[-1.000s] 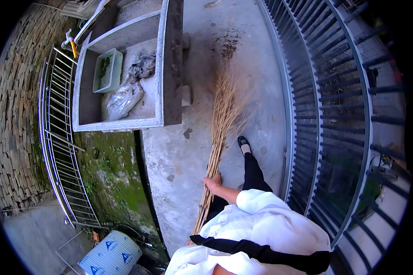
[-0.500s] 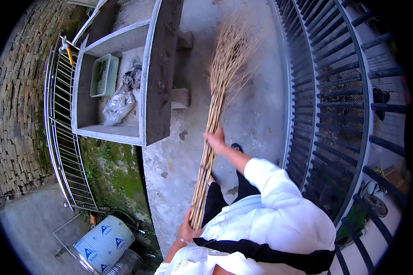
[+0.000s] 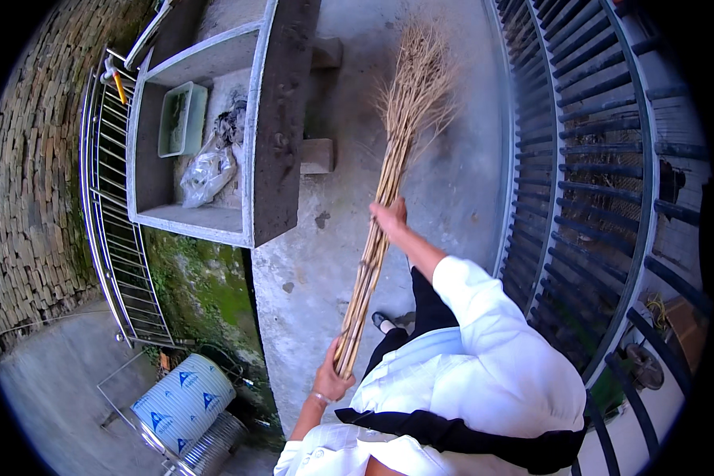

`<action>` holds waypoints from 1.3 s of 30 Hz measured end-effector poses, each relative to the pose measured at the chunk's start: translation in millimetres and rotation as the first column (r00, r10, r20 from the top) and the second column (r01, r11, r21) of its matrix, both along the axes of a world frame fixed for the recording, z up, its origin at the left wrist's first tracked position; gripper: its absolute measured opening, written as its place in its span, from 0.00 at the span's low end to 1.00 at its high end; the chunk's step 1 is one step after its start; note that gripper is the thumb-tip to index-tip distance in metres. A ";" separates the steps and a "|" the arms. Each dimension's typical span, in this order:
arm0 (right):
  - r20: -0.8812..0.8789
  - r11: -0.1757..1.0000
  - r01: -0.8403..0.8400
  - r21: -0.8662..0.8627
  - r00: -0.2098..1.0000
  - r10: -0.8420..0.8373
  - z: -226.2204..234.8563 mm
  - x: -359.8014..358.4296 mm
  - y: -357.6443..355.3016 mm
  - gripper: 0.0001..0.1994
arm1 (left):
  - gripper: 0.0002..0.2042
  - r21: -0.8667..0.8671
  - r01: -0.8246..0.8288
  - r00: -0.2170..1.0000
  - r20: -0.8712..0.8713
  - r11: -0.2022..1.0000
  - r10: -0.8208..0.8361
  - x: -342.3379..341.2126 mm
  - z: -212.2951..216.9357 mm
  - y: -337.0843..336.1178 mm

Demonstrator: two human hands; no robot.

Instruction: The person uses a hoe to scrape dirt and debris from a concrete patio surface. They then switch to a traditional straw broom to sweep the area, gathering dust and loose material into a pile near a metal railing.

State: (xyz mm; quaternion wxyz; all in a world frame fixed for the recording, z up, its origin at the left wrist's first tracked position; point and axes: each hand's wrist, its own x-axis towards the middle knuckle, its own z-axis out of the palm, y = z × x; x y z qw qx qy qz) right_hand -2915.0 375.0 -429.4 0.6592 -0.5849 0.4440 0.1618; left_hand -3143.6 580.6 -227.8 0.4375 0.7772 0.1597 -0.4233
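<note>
A long broom [image 3: 373,258] made of bundled bamboo twigs slants across the concrete floor, its bushy head fanned out far ahead and its stalk end close to my waist. My left hand [image 3: 333,379] is closed round the butt of the stalks, a bracelet at its wrist. Farther up, my right hand [image 3: 390,220] wraps round the middle of the bundle, just below where the stalks start to spread. The twig tips look slightly blurred against the floor.
Left stands a concrete trough [image 3: 278,151] holding a green plastic tub [image 3: 184,119] and a clear plastic bag [image 3: 208,176]. Beyond it run a metal railing [image 3: 109,214] and a mossy ledge [image 3: 206,278]. A dark barred fence [image 3: 595,170] lines the right. A wrapped cylinder [image 3: 184,403] lies lower left.
The broom and both hands have shifted slightly right and away from my left side. My feet have changed position, with one shoe now showing beside the stalks.
</note>
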 end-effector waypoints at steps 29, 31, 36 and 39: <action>-0.247 0.970 -0.156 0.188 0.948 0.200 -9.8 -311.8 183.0 0.07 | 0.39 0.161 -0.004 0.972 -0.233 0.987 0.042 -275.4 11.2 197.5; -0.398 0.981 -0.182 0.064 0.897 0.193 -37.7 -343.2 200.7 0.09 | 0.39 0.089 -0.048 0.963 -0.261 0.995 0.070 -287.1 13.5 197.6; -0.341 0.949 -0.223 -0.221 0.930 0.139 -47.6 -257.9 136.4 0.17 | 0.39 -0.180 0.032 0.996 -0.080 0.983 -0.047 -237.5 -35.9 169.6; -0.117 0.959 0.011 -0.284 0.992 -0.046 -87.1 -190.2 84.7 0.06 | 0.41 -0.197 0.119 0.992 0.065 0.973 -0.108 -162.0 -50.3 131.7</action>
